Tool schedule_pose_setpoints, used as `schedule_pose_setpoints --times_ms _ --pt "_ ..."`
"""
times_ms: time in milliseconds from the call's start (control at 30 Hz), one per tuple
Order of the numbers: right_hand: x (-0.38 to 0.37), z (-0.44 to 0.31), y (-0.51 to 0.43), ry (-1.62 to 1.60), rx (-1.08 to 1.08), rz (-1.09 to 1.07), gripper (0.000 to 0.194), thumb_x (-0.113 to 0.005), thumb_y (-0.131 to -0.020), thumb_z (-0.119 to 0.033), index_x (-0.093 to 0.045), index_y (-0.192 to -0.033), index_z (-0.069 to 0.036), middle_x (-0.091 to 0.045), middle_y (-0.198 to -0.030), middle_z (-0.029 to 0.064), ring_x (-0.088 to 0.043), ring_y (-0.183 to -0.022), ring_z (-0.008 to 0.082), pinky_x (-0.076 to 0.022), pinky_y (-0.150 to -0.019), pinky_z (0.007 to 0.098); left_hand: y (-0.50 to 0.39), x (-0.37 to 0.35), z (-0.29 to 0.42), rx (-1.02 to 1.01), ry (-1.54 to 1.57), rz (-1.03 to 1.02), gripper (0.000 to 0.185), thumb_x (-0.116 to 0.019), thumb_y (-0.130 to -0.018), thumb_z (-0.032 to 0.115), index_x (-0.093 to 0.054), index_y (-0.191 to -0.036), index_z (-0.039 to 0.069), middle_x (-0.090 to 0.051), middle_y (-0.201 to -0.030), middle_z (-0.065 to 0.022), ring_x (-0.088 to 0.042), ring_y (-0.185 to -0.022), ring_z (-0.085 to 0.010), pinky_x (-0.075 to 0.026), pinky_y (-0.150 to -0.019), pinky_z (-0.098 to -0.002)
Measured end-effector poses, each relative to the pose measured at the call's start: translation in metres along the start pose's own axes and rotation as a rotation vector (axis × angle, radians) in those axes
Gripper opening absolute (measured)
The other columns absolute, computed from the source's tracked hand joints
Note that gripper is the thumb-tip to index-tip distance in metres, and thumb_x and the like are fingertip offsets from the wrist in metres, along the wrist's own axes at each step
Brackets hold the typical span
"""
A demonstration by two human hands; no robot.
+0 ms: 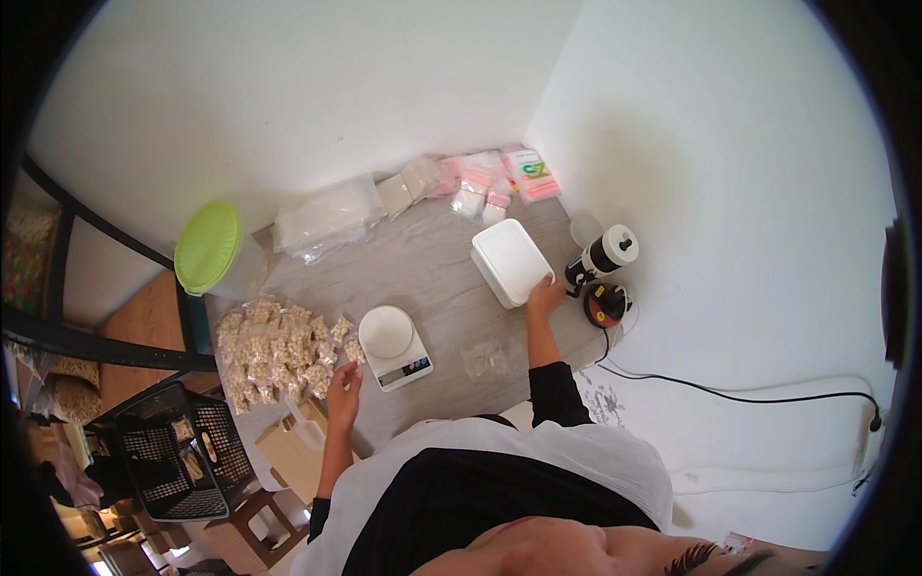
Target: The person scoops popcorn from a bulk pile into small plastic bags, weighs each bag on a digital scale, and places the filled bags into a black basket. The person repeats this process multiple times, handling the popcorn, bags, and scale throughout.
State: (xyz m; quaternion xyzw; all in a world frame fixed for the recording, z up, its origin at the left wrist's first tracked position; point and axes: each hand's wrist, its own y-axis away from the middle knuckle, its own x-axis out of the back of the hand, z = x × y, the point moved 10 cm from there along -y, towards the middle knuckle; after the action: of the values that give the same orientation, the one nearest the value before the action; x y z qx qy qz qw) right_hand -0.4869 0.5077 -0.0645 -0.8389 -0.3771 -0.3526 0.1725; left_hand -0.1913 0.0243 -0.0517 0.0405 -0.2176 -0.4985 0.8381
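My right hand [547, 294] rests against the near right corner of a white lidded plastic box [513, 259] on the table. With fingers apart and nothing seen in it, my left hand [346, 387] hovers beside small filled plastic bags [266, 349], heaped at the table's left side and holding pale round pieces. A white digital kitchen scale [405, 363] with a round plate lies between my hands. Crumpled clear plastic bags [488, 360] lie between the scale and my right forearm. Below the heap, near my left wrist, is a white plastic scoop [308, 430] on a cardboard box [292, 453].
Packs of clear bags [331, 216] and pink-edged bags [479, 180] line the wall. A green-lidded tub [209, 248] stands back left. A black-and-white cylindrical device [603, 253] and a power strip [607, 304] with cables are at right. A black plastic crate [176, 457] stands lower left.
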Motion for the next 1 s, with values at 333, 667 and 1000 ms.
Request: schedule_pose_setpoints --times_ms 333,667,1000 --pt "-0.007 -0.124 -0.115 0.648 0.489 -0.065 0.062 -0.069 -0.082 -0.027 -0.046 -0.129 0.004 -0.044 -0.137 0.0239 -0.041 -0.128 0.0408 -0.0346 -0.107 0.0496 -0.009 0.018 0.027 -0.042 0.009 0.007 0.032 -0.061 -0.094 0.014 -0.057 -0.123 0.002 -0.064 -0.119 -0.0094 -0.061 -0.107 -0.0178 -0.050 -0.089 -0.0325" --pt "-0.036 -0.122 -0.147 0.807 0.256 -0.172 0.084 -0.075 -0.075 -0.043 -0.032 -0.142 -0.016 -0.038 -0.142 0.0209 -0.029 -0.137 0.0479 -0.0353 -0.100 0.0663 -0.004 0.034 0.009 0.035 0.093 0.081 0.029 -0.059 -0.095 0.011 -0.058 -0.123 0.004 -0.066 -0.115 -0.0076 -0.061 -0.103 -0.0149 -0.050 -0.089 -0.0314" --pt "0.004 -0.164 -0.126 0.544 0.388 -0.182 0.089 -0.082 -0.067 -0.039 -0.035 -0.140 -0.021 -0.040 -0.140 0.0157 -0.037 -0.130 0.0399 -0.0366 -0.099 0.0615 -0.011 0.023 0.030 -0.019 0.072 0.013 0.030 -0.059 -0.095 0.011 -0.057 -0.124 0.003 -0.065 -0.114 -0.0080 -0.061 -0.102 -0.0141 -0.050 -0.089 -0.0304"
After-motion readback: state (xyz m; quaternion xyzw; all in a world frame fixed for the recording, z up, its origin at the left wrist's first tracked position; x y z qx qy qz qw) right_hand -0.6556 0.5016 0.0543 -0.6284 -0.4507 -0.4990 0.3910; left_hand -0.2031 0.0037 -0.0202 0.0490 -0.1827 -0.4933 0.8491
